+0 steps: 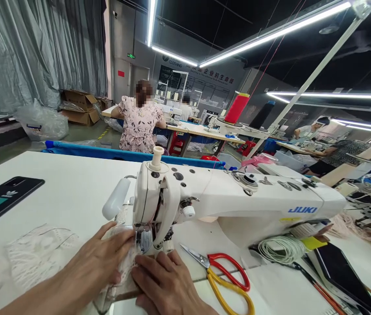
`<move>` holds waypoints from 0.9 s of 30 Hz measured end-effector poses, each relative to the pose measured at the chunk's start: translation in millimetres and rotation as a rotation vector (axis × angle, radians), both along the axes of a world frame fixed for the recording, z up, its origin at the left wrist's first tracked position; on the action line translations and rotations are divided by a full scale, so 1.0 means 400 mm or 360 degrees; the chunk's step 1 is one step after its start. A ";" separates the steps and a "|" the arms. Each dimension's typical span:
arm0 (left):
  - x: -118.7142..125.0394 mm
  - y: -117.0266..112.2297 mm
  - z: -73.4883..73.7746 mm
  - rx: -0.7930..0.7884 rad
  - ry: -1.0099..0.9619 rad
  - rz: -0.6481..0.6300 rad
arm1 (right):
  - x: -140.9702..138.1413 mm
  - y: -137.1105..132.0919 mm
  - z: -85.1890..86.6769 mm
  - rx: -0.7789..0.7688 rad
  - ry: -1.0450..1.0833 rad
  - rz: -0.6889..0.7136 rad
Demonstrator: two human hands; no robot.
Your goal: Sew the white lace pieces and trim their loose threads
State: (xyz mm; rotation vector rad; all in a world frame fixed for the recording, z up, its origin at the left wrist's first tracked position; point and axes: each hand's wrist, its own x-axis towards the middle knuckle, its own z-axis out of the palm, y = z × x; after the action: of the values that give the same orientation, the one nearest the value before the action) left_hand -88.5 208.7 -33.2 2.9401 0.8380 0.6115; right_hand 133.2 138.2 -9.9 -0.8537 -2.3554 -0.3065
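A strip of white lace fabric (pixel 126 267) lies under the needle area of a white sewing machine (pixel 231 194). My left hand (pixel 106 256) grips the lace from the left side, thumb raised near the machine head. On the near side, my right hand (pixel 168 280) has its fingers curled down on the lace edge, close to the presser foot (pixel 145 241). Parts of the lace are hidden beneath both hands. Scissors (pixel 220 275) with one red and one yellow handle lie just right of my right hand.
More lace pieces (pixel 43 251) and a dark phone-like case (pixel 6 199) lie on the left of the table. Coiled pale cord (pixel 282 250) and a black-screened device (pixel 344 273) sit at right. Thread cones (pixel 237 108) stand behind. Other people work at machines beyond.
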 end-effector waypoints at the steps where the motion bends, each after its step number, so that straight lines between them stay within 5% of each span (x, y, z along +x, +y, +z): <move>1: 0.000 0.008 -0.005 0.0002 0.0014 -0.0009 | 0.000 0.002 -0.003 0.0019 -0.0008 -0.0010; 11: 0.007 0.046 -0.029 -0.0006 0.0067 0.0007 | -0.003 0.014 -0.017 0.0175 -0.0014 -0.0060; 21: 0.048 -0.076 -0.012 0.0348 -0.0372 0.0043 | -0.016 0.006 -0.010 0.0318 0.0169 -0.0076; 27: 0.050 -0.079 -0.026 0.0357 -0.0241 0.0076 | -0.016 0.006 -0.035 0.0332 0.0154 -0.0182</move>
State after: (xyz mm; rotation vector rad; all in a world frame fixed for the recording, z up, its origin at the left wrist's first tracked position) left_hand -68.6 177.1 -43.8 3.0241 0.8790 0.9780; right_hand 126.7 140.6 -23.7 -0.8829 -2.1453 -0.5364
